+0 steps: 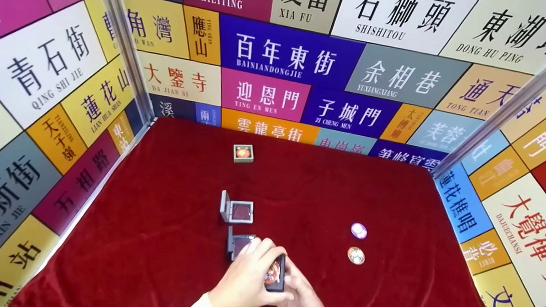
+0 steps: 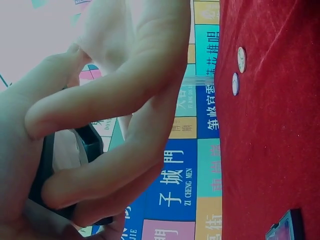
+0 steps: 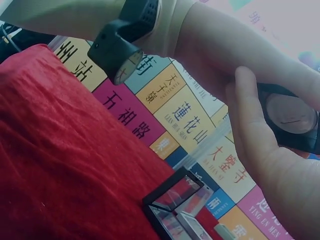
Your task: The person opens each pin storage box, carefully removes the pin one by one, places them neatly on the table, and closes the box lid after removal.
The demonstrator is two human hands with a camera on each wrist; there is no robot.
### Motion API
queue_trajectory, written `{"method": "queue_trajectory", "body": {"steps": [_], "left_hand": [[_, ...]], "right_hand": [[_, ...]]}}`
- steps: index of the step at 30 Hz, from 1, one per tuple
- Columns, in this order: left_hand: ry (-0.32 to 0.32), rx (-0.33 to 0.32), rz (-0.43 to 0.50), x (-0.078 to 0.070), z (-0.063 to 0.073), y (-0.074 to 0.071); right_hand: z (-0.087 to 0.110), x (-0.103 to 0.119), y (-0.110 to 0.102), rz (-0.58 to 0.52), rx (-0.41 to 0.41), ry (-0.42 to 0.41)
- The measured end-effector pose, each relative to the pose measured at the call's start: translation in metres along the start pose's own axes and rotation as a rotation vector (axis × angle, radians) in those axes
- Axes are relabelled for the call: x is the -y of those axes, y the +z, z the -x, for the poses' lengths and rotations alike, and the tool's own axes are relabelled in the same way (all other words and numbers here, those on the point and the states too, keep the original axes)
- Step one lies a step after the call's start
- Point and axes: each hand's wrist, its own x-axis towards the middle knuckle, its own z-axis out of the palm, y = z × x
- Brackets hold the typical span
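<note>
Both hands are together at the lower middle of the head view around a small dark display box. My left hand grips it from the left, fingers over the top and thumb at the near side. My right hand holds it from the right and beneath. A round badge with a red and white pattern shows inside the box. The right wrist view shows a pale round disc in the dark frame. Just beyond the left fingers stands an open dark case, partly covered by the hand.
Beyond it is an open grey case, lid raised on the left. A framed case with an orange badge lies farther back. Two round badges, one purple and one patterned, lie right on the red cloth. Printed panels surround the table.
</note>
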Motion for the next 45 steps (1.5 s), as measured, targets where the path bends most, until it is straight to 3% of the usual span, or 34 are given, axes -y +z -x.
{"method": "queue_trajectory", "body": {"steps": [7,21,34,38,42,45], "left_hand": [[-0.009,-0.001,0.035,0.0,0.001,0.001],[0.036,-0.019,0.05,-0.001,-0.001,-0.001],[-0.013,0.016,0.017,0.001,0.002,0.001],[-0.007,0.014,0.013,0.001,0.002,0.002],[-0.001,-0.031,0.016,0.0,0.0,0.002],[-0.064,-0.095,0.087,-0.003,-0.001,0.001]], "right_hand": [[0.002,-0.003,-0.001,-0.027,-0.008,0.02],[0.007,-0.005,0.003,-0.024,-0.047,0.038],[-0.002,-0.011,0.011,-0.183,-0.169,0.114],[-0.002,-0.01,0.015,-0.167,-0.203,0.102],[-0.004,-0.011,0.016,-0.154,-0.176,0.045],[-0.007,-0.014,0.015,-0.167,-0.108,-0.014]]}}
